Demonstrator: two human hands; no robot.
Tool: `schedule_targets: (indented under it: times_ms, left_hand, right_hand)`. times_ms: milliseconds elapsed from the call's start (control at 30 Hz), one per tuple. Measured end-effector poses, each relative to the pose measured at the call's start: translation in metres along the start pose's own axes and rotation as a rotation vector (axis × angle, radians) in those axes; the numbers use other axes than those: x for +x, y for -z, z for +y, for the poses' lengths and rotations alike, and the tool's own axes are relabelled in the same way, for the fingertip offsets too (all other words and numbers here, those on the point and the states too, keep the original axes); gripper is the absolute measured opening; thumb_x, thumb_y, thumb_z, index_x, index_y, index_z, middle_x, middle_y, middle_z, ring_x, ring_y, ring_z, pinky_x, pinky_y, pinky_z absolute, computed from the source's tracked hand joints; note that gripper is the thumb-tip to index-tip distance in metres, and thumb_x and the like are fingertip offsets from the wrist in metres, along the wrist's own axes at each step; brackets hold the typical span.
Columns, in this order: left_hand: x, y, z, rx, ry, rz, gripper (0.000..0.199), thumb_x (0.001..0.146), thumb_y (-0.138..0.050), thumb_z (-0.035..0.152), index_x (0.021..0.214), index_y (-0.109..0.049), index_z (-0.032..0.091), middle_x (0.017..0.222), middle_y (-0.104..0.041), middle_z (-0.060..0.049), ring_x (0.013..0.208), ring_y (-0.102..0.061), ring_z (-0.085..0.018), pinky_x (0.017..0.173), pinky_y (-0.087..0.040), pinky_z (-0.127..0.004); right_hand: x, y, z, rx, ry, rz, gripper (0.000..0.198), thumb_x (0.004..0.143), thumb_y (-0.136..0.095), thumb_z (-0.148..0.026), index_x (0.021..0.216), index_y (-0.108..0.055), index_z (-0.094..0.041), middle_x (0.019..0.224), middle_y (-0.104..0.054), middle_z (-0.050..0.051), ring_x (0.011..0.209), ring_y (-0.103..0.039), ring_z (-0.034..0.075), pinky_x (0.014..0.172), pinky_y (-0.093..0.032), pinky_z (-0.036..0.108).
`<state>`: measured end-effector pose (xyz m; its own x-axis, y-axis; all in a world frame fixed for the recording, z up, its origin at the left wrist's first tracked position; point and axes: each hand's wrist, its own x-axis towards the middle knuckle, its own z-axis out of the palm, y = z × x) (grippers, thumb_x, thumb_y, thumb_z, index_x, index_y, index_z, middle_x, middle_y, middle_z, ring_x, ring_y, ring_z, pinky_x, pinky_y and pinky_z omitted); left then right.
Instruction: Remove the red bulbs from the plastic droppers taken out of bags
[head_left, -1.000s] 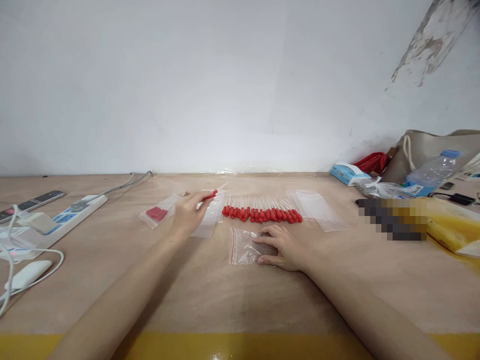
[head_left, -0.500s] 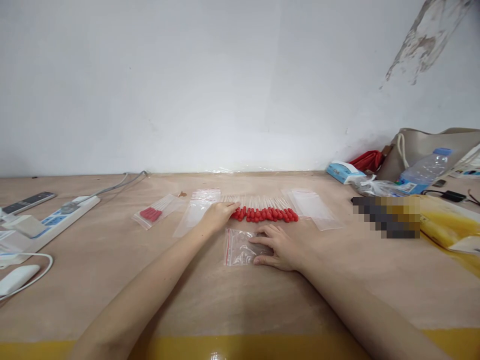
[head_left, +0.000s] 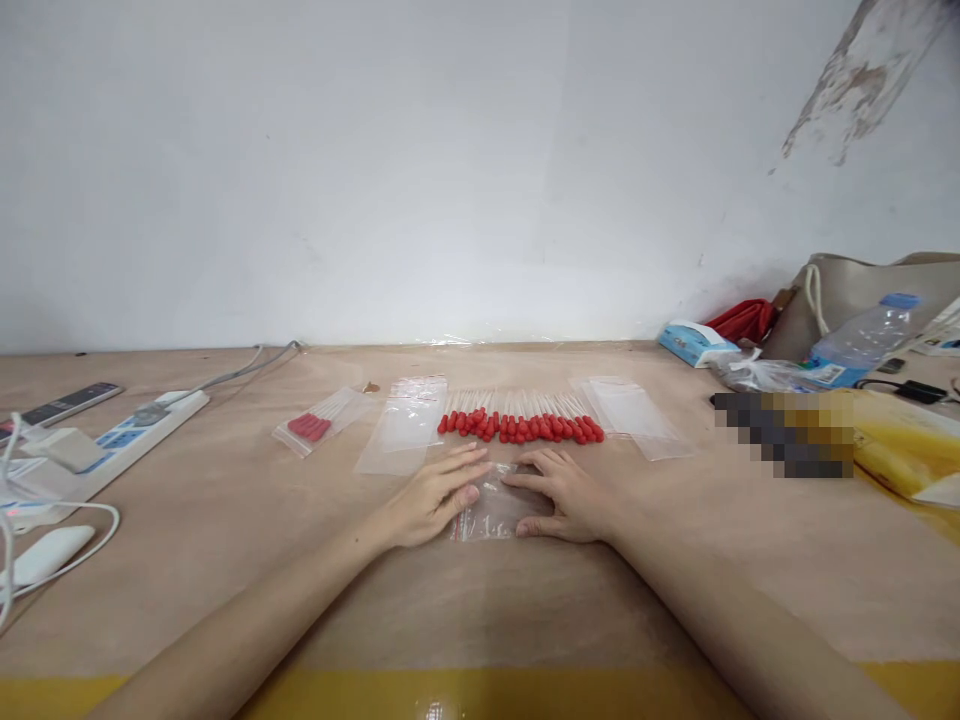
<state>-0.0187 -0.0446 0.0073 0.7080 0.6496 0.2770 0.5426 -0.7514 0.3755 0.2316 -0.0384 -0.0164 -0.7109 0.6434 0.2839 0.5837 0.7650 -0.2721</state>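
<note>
A small clear zip bag (head_left: 491, 510) with a red seal line lies flat on the table between my hands. My left hand (head_left: 433, 497) rests over its left, sealed end, fingers stretched out and apart. Over the right end lies my right hand (head_left: 568, 497), also open, with fingertips and thumb on the plastic. Just beyond the bag is a row of thin white sticks with red tips (head_left: 525, 428), side by side with the red ends toward me. Left of the row, a zip bag (head_left: 330, 408) holds several of these sticks.
Flat clear bags (head_left: 397, 440) lie left of the row, and more bags (head_left: 634, 420) lie right. A power strip (head_left: 142, 435) with cables is at far left. At right are a tissue pack (head_left: 694, 343), a plastic bottle (head_left: 866, 340) and a yellow package (head_left: 907, 435).
My left hand has come back from the left end of the stick row to the bag's left end. The right hand stays on the bag.
</note>
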Motion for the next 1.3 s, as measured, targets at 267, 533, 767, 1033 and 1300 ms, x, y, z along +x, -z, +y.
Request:
schedule_targets:
  times_ms: [267, 533, 767, 1033, 1300]
  left_hand:
    - [-0.015, -0.005, -0.011, 0.175, -0.025, -0.301, 0.05, 0.09, -0.031, 0.04, 0.136, -0.012, 0.032, 0.144, -0.011, -0.004, 0.133, -0.01, -0.021, 0.106, -0.004, -0.049]
    - [-0.015, -0.005, -0.007, 0.184, -0.02, -0.301, 0.049, 0.091, -0.029, 0.041, 0.136, -0.014, 0.033, 0.144, -0.012, -0.003, 0.133, -0.01, -0.021, 0.106, -0.004, -0.048]
    - [-0.017, -0.004, -0.005, 0.067, -0.001, -0.196, 0.044, 0.089, -0.036, 0.03, 0.133, -0.029, 0.031, 0.142, -0.026, -0.003, 0.131, -0.02, -0.021, 0.107, -0.011, -0.047]
    - [-0.014, -0.02, -0.006, -0.599, 0.318, 0.293, 0.063, 0.078, -0.056, 0.031, 0.132, -0.025, 0.021, 0.115, -0.053, -0.01, 0.097, -0.055, -0.02, 0.083, -0.046, -0.034]
    - [-0.017, 0.031, -0.079, -0.481, 0.579, 0.624, 0.064, 0.066, -0.061, 0.028, 0.12, -0.029, 0.017, 0.068, -0.054, 0.005, 0.065, -0.057, -0.012, 0.064, -0.043, -0.024]
  right_hand:
    - [-0.001, -0.003, 0.0, -0.014, -0.04, 0.005, 0.056, 0.077, -0.046, -0.056, 0.126, -0.043, -0.027, 0.126, -0.045, 0.009, 0.114, -0.039, 0.024, 0.093, -0.031, 0.042]
    - [0.008, -0.018, 0.011, 0.025, -0.332, 0.257, 0.031, 0.076, -0.055, -0.043, 0.096, -0.062, -0.02, 0.088, -0.058, 0.006, 0.084, -0.051, 0.019, 0.076, -0.04, 0.036]
    - [0.012, -0.012, 0.005, 0.077, -0.428, 0.206, 0.025, 0.071, -0.059, -0.045, 0.069, -0.059, -0.02, 0.078, -0.056, 0.003, 0.079, -0.051, 0.018, 0.071, -0.04, 0.033]
    - [0.013, -0.019, -0.007, 0.48, -0.397, 0.409, 0.022, 0.083, -0.044, -0.041, 0.076, -0.044, -0.02, 0.063, -0.05, -0.003, 0.053, -0.043, 0.009, 0.048, -0.034, 0.021]
    - [0.011, -0.02, -0.011, 0.489, -0.291, 0.279, 0.022, 0.079, -0.051, -0.033, 0.096, -0.047, -0.019, 0.08, -0.057, 0.002, 0.066, -0.053, 0.011, 0.06, -0.044, 0.025]
